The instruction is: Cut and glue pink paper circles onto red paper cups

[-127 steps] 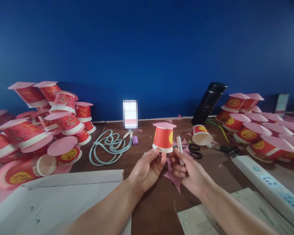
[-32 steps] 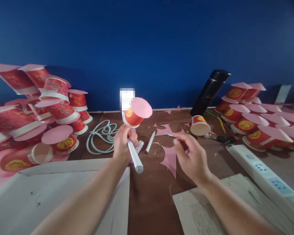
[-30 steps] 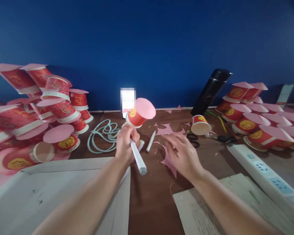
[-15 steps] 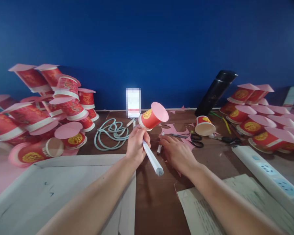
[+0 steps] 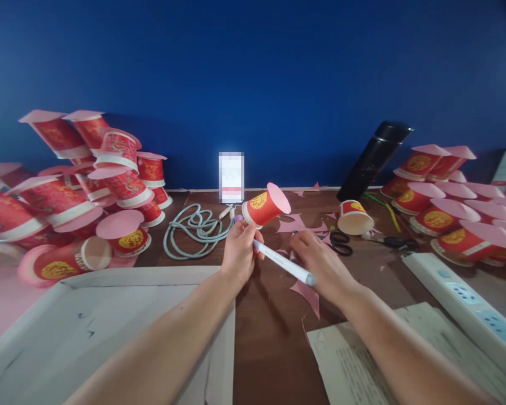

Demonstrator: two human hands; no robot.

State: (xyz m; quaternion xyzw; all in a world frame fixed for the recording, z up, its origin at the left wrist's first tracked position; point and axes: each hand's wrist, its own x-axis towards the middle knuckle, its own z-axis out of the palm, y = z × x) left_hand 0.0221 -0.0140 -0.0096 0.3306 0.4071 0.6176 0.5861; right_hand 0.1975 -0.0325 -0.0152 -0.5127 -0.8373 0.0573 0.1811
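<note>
left hand point(image 5: 239, 253) pinched cup point(image 5: 260, 208) and stick point(image 5: 282, 262)

cup was at the left hand's fingertips, tilted, its white rim to the left and a pink disc point(image 5: 280, 197) over its base, facing right. the white stick ran out of the same fist, its grey end crossing in front of the right hand point(image 5: 320, 265). that hand was low, fingers curled, near pink scraps point(image 5: 292, 223); whether it held anything could not be told. left of the grip was a coiled cable point(image 5: 191, 233), beyond it a phone point(image 5: 231, 177). scissors point(image 5: 340, 244) were to its right, near a spare cup point(image 5: 355, 219) on its side.
</note>
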